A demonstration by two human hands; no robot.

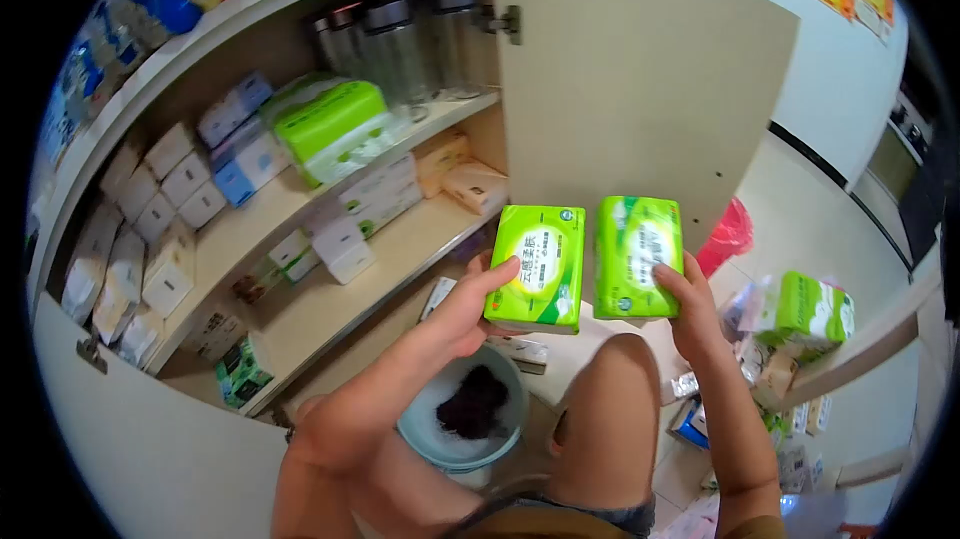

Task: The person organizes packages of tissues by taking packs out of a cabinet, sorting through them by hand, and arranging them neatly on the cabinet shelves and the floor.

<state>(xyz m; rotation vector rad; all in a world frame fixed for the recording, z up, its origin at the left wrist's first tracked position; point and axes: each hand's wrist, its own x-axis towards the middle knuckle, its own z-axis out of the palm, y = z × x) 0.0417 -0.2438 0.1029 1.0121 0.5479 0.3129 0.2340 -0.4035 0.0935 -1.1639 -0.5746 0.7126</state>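
Note:
In my left hand point(470, 301) is a bright green tissue pack point(538, 264), its printed front facing up and my thumb lying on its left edge. My right hand point(692, 301) grips a second green tissue pack point(640, 229) from the right side, thumb across the label. The two packs are side by side with a narrow gap, held in front of an open cabinet. On the cabinet's upper shelf point(235, 229) lie a larger green tissue bundle point(335, 124) and several white tissue packs point(185, 179).
Glass bottles point(400, 44) stand at the upper shelf's right end. An open cabinet door point(640, 79) rises ahead. Below my arms is a basin point(415, 419) with dark wet cloth in water. A red bin point(727, 237) and another green bundle point(815, 309) are at right, among scattered packages on the floor.

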